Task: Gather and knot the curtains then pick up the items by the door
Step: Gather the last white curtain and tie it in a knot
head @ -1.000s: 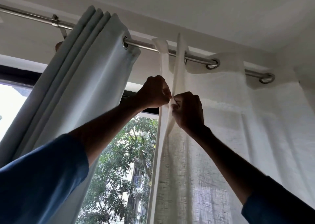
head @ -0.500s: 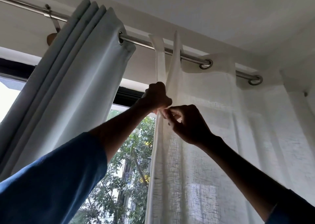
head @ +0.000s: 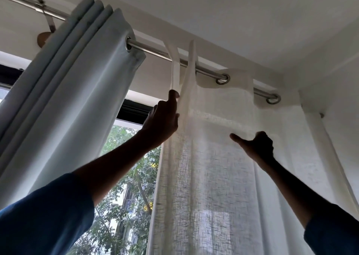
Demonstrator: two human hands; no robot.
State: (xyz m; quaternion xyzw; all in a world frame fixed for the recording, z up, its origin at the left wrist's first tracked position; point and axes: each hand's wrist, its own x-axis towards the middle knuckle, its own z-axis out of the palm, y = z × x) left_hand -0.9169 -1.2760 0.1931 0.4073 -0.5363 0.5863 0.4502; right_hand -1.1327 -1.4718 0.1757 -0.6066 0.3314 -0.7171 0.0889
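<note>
A white sheer curtain (head: 213, 177) hangs by eyelets from a steel rod (head: 155, 50) on the right of the window. A pale blue-grey curtain (head: 73, 99) hangs bunched in folds on the left. My left hand (head: 163, 120) holds the sheer curtain's folded left edge just below the rod, with the index finger pointing up along the fold. My right hand (head: 256, 146) is further right on the same curtain. Its fingers curl into the fabric and its thumb sticks out to the left. A crease runs down from it. Both sleeves are blue.
Between the two curtains the window (head: 126, 196) shows trees and a building outside. A rod bracket (head: 48, 19) is fixed at the upper left. The ceiling is close above the rod, and a white wall (head: 340, 99) closes the right side.
My hands were pinching the sheer curtain's edge side by side. My right hand has moved right across the fabric. My left hand stays at the edge and has raised its index finger.
</note>
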